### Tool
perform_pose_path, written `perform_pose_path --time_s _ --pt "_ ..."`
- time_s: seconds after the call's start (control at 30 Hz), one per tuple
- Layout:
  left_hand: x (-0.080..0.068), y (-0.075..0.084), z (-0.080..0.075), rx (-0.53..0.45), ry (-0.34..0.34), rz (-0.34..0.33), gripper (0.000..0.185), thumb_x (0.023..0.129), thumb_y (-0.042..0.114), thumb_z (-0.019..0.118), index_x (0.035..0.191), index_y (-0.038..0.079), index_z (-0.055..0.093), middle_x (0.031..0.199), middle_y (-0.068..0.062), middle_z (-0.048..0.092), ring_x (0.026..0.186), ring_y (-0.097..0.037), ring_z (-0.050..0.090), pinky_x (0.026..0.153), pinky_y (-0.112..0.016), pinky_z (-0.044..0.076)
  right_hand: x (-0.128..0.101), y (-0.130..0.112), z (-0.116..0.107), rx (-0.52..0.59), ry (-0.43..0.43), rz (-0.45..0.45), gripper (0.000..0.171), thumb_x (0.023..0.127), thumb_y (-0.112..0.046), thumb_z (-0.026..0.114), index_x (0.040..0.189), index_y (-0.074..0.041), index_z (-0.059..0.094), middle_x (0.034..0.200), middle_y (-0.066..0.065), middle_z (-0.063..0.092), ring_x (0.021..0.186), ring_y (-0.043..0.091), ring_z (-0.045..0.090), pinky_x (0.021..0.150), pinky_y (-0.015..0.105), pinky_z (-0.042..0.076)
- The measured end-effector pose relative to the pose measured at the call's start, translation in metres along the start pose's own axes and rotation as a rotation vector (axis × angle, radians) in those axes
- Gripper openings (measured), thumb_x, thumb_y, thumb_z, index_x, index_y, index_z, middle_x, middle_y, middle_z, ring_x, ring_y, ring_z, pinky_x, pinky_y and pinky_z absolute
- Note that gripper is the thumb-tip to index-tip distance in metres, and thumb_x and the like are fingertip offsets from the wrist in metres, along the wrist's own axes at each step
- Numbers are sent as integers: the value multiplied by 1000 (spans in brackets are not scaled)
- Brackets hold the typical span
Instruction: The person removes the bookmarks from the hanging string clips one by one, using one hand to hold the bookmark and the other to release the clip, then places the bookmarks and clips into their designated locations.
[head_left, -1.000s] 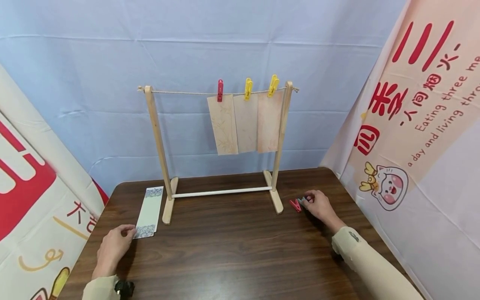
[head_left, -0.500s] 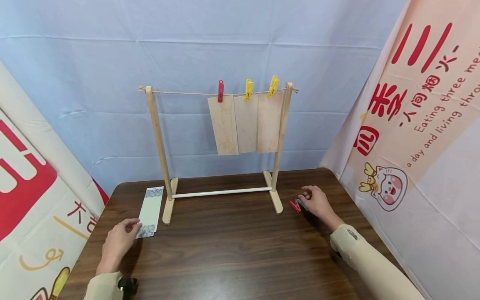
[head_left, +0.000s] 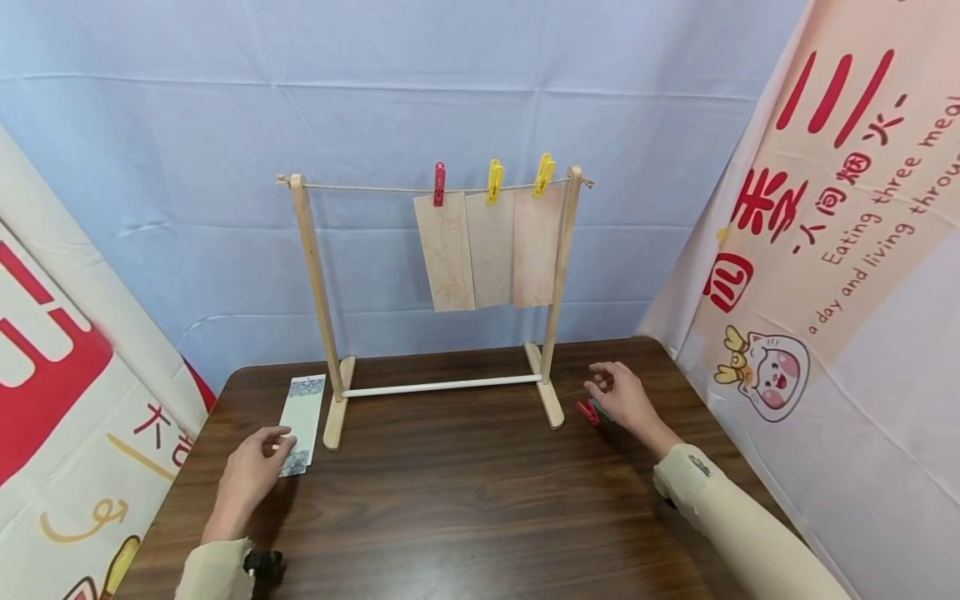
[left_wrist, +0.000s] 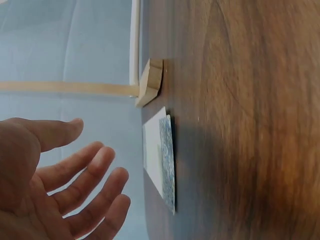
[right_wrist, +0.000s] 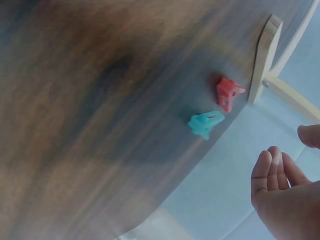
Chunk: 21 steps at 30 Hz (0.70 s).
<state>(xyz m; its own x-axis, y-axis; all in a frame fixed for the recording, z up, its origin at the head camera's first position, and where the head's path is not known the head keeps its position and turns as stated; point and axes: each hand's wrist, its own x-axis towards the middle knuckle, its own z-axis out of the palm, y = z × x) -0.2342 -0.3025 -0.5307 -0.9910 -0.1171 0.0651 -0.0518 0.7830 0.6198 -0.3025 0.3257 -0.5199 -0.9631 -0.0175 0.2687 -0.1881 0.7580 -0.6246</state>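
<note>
My left hand (head_left: 255,468) hovers over the near end of a small stack of pale cards (head_left: 303,421) with blue-patterned ends, at the left of the table. Its fingers are spread and relaxed in the left wrist view, with a gap between them and the cards (left_wrist: 155,152). On the right, my right hand (head_left: 628,404) hangs above two clothespins, nothing between thumb and fingers. The red clothespin (right_wrist: 228,93) and the teal clothespin (right_wrist: 204,123) lie side by side on the wood; the hand partly covers the teal one in the head view.
A wooden rack (head_left: 318,292) with a string stands at the back. Three paper cards hang toward its right: one under a red clothespin (head_left: 439,185), two under yellow clothespins (head_left: 494,182). A white rod (head_left: 442,386) joins its feet low down. Cloth backdrops (head_left: 187,208) surround the table.
My left hand has shifted right and slightly forward over the cards. The right hand has risen off the teal clothespin, moving left and forward, its fingers opening.
</note>
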Motion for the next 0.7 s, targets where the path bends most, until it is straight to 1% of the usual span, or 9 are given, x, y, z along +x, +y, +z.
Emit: perform_pose_path --time_s 0.17,0.3,0.47,0.57,0.7 --pt "1 5 3 -28 0 15 41 110 30 63 137 -1 67 123 -25 71 112 -43 69 85 -60 55 2 -7 0 12 0 -31 35 103 -11 73 133 6 66 111 23 65 93 29 66 83 44 56" --pt "2 8 4 -37 7 27 40 110 30 63 137 0 67 124 -24 71 113 -43 68 85 -58 56 5 -13 -1 14 18 -67 35 103 -12 74 132 5 67 109 20 65 91 27 64 79 37 54" --pt "4 13 5 -46 14 40 40 111 32 63 137 2 68 125 -24 72 114 -42 68 83 -56 56 8 -25 -7 19 21 -72 36 103 -14 74 134 3 67 110 18 65 92 25 64 78 34 54" --pt "4 16 5 -48 17 46 41 111 34 62 137 3 68 128 -25 72 114 -42 69 85 -58 56 10 -32 -10 23 30 -79 36 103 -14 74 134 2 67 110 16 65 92 24 63 78 33 53" --pt "3 18 5 -53 26 60 39 111 32 63 136 4 69 131 -24 72 115 -42 70 88 -59 56 14 -40 -13 32 59 -114 35 102 -14 76 133 1 69 108 16 65 91 25 64 77 31 53"
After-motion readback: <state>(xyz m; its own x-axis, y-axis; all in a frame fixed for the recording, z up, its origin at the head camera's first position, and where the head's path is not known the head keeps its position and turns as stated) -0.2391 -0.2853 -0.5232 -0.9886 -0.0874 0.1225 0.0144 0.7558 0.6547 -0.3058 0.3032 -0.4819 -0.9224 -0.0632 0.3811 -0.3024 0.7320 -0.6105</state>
